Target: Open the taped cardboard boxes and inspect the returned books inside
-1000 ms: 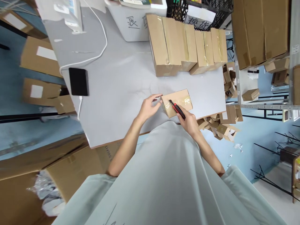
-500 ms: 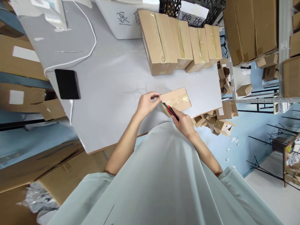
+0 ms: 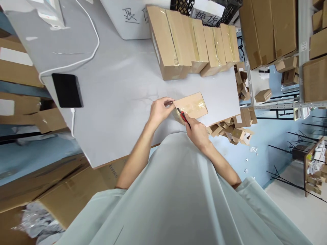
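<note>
One grey table (image 3: 114, 85), blue floor (image 3: 263, 163)

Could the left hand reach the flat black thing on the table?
Probably yes, by stretching: nothing seems to stand between the left hand and the flat black thing. That hand would leave the small box first.

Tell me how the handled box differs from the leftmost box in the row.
The handled box is smaller than the leftmost box. The left hand is at the handled box's corner; no hand touches the leftmost box. The handled box lies apart; the leftmost box adjoins another. Both are taped cardboard.
</note>
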`<state>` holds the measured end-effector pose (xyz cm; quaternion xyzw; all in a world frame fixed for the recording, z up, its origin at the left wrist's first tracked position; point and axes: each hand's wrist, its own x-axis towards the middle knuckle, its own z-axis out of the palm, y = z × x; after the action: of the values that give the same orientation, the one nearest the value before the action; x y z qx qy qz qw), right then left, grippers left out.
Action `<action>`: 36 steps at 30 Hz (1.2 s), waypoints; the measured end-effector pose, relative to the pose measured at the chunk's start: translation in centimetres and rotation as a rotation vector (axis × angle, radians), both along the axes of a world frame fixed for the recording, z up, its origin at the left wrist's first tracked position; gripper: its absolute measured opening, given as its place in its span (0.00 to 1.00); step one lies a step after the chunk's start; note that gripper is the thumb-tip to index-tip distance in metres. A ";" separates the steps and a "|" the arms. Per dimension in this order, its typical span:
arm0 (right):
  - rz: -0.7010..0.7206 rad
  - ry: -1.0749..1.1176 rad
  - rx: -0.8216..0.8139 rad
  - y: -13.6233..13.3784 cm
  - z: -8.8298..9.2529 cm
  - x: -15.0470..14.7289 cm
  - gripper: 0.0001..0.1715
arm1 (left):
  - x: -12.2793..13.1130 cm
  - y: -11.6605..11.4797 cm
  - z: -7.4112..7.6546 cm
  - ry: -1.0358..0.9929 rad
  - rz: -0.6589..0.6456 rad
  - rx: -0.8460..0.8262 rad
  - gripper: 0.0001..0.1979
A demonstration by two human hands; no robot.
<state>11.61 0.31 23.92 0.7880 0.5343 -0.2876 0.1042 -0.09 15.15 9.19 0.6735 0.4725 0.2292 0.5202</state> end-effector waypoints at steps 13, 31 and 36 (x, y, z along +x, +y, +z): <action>0.076 -0.117 -0.060 0.2 -0.7 -1.0 0.38 | -0.1 -0.2 0.2 0.016 0.012 -0.019 0.14; 0.121 -0.072 -0.143 -5.4 1.1 0.1 0.36 | 0.9 -4.1 0.4 0.077 0.184 0.077 0.17; -0.042 -0.074 -0.035 -6.1 1.9 3.6 0.34 | 0.8 -4.0 1.3 0.178 0.128 0.252 0.18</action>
<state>15.20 -5.77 25.86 0.8074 0.5081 -0.2695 0.1316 0.72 11.18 10.44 0.7194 0.5262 0.2589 0.3722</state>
